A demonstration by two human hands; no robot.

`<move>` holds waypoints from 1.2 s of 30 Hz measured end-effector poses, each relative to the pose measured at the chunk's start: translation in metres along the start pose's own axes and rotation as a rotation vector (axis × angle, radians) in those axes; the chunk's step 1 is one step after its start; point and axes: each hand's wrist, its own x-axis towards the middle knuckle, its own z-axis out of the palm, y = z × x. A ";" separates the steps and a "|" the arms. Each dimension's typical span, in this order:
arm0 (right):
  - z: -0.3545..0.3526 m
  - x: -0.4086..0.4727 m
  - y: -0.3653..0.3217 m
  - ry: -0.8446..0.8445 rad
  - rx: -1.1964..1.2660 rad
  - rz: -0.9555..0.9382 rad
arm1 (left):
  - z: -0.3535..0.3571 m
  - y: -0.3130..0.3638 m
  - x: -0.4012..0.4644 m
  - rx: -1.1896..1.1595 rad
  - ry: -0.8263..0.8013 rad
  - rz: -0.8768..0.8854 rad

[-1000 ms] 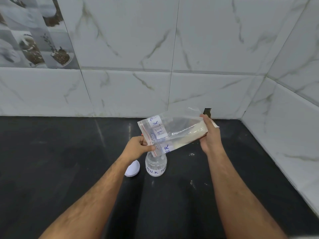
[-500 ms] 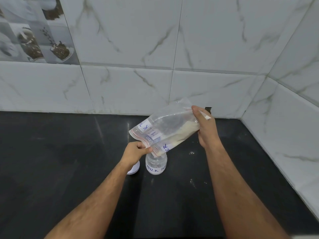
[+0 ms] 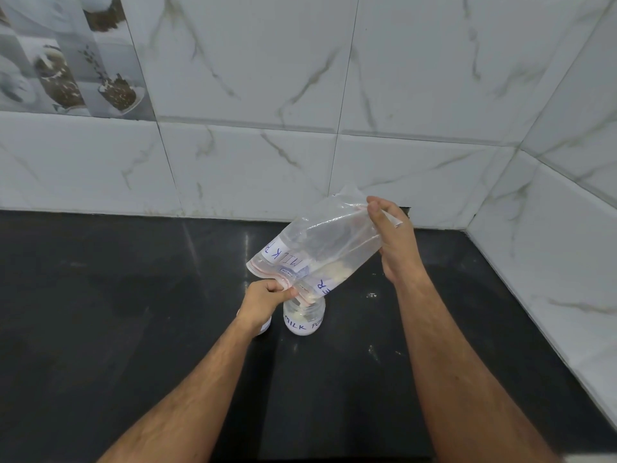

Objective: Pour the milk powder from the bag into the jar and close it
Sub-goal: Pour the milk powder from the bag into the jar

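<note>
Overhead, left hand (image 3: pixel 263 297) pinching bag (image 3: pixel 320 248) mouth over jar (image 3: pixel 304 316), right hand (image 3: pixel 395 242) gripping bottom

Both forearms are showing bare, with no sleeves, and the left hand (image 3: pixel 267 295) and right hand (image 3: pixel 394 242) are wearing no gloves.

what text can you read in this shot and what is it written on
"MILK P", seen upside down: white label on the bag; the rest is hidden by folds.
"ER": lower label strip on the bag.
"MILK PO": label on the jar; the rest curves out of sight.
Small print by the bag's zip: unreadable.
</note>
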 end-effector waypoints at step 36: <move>-0.014 -0.013 0.018 0.017 0.515 0.243 | 0.009 -0.009 -0.009 0.033 0.130 0.125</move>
